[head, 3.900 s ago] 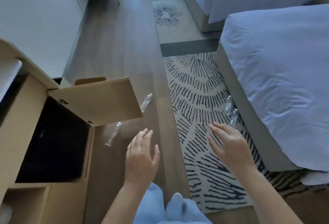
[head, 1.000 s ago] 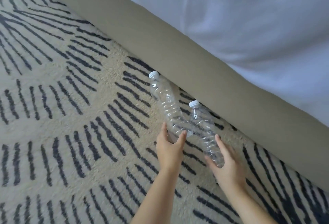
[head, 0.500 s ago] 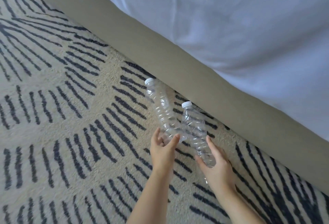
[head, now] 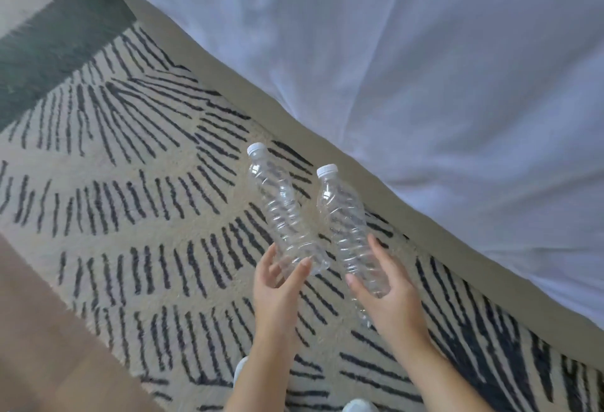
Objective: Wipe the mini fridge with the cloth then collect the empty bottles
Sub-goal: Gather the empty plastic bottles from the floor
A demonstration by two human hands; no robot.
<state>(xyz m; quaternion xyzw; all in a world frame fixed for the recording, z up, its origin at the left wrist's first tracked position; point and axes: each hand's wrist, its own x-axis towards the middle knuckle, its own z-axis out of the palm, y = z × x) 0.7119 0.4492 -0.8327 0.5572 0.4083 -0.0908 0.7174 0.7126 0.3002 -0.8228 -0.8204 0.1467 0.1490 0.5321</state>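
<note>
Two clear, empty plastic bottles with white caps are raised above the patterned rug beside the bed. My left hand (head: 277, 284) grips the base of the left bottle (head: 281, 205), thumb and fingers curled round it. My right hand (head: 384, 294) holds the lower part of the right bottle (head: 344, 218) in the same way. Both bottles point caps away from me, tilted slightly left. Neither the mini fridge nor the cloth is in view.
A bed with a white duvet (head: 425, 68) and a beige base (head: 376, 189) runs diagonally along the right. The beige rug with dark stripes (head: 130, 215) covers the floor; wooden flooring (head: 49, 346) shows at the lower left. Tips of white shoes (head: 359, 406) show at the bottom edge.
Both hands have closed round the two bottles and lifted them off the rug, away from the bed base. The view has pulled back and up.
</note>
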